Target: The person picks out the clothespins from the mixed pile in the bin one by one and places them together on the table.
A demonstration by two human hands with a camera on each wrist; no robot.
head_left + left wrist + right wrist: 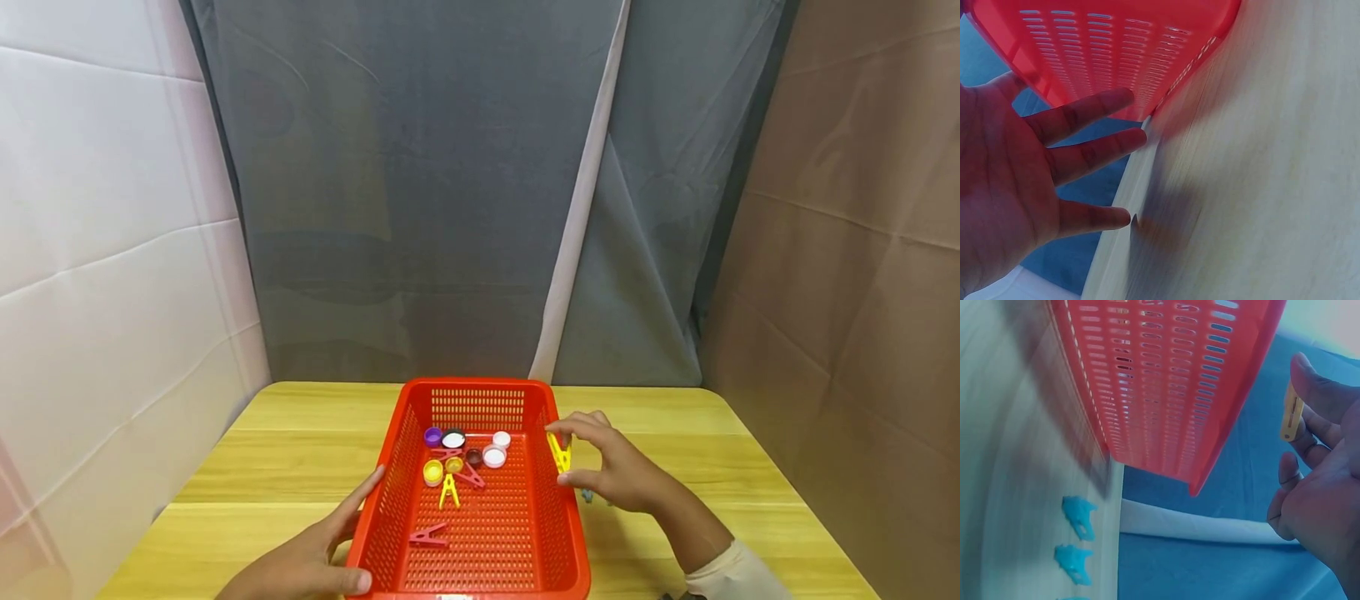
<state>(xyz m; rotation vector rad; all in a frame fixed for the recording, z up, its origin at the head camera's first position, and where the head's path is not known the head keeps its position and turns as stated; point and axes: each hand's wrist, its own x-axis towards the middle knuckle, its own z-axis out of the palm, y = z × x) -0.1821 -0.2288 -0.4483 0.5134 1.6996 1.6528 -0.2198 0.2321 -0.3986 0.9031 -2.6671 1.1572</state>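
A red plastic basket with slotted walls stands on the table. My left hand is at its near left side, thumb and forefinger along the rim; in the left wrist view the other fingers are straight and spread outside the wall. My right hand pinches a yellow clothespin between thumb and fingers, at the basket's right rim. Inside the basket lie another yellow clothespin, several pink clothespins, and round caps in yellow, purple, white and dark colours.
Small blue clip-like pieces lie on the table right of the basket, partly behind my right hand in the head view. The wood-patterned table ends at a grey curtain; pale cloth hangs left and brownish cloth right.
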